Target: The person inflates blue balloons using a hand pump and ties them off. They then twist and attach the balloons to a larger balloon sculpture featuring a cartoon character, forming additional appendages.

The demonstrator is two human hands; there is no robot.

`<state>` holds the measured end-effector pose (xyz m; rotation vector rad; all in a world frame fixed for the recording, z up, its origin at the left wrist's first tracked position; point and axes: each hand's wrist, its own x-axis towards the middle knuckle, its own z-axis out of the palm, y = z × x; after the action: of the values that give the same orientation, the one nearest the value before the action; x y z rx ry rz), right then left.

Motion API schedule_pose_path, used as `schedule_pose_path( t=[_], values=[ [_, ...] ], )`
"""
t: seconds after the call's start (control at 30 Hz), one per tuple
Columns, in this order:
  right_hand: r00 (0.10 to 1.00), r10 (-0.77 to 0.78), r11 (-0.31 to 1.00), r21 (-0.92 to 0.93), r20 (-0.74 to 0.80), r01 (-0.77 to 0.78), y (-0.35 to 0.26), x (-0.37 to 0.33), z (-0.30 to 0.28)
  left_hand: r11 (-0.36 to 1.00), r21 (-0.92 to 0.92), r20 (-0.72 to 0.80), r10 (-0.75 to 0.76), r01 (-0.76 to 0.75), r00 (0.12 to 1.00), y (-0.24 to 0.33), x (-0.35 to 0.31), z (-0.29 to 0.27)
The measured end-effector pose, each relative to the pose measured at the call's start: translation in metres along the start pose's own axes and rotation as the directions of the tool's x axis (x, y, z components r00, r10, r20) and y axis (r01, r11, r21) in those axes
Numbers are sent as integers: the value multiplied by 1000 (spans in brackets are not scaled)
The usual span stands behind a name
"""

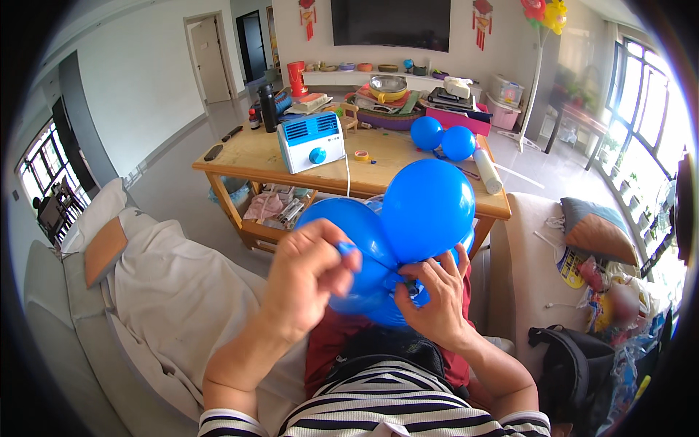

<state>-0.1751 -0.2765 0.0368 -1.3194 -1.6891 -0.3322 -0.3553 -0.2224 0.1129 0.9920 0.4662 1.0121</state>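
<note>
A cluster of blue balloons (pixel 428 207) rests over my lap, with round balloons spreading out from a knotted middle. At the left of the cluster, my left hand (pixel 306 273) is raised and closed in a pinch, slightly blurred. A small blue balloon end (pixel 346 249) shows between its fingers. My right hand (pixel 438 297) is closed at the middle of the cluster, its thumb and fingertips on the balloon knots (pixel 405 282). What lies under its fingers is partly hidden.
A wooden table (pixel 247 156) stands ahead, bearing a white-and-blue balloon pump (pixel 312 142), tape (pixel 362 155), two joined blue balloons (pixel 458 143) and a white roll (pixel 488 172). A covered sofa (pixel 175 291) is at left. At right, a seat holds cushions (pixel 598 229) and a black backpack (pixel 571 371).
</note>
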Motion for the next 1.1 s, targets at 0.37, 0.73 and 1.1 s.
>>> schedule_pose_path(
  t=[0.37, 0.73, 1.1],
  values=[
    [995, -96, 993, -71, -1, 96, -10, -13, -3, 226, 714, 655, 120, -663, 746, -37, -35, 14],
    [989, -150, 987, -61, -16, 148, -5, -29, -7, -60, 732, 681, 93, -679, 726, -10, 12, 12],
    [934, -296, 948, -185, -200, 261, -8, -27, -3, -124, 720, 675, -102, -683, 731, -27, 2, 21]
  ],
)
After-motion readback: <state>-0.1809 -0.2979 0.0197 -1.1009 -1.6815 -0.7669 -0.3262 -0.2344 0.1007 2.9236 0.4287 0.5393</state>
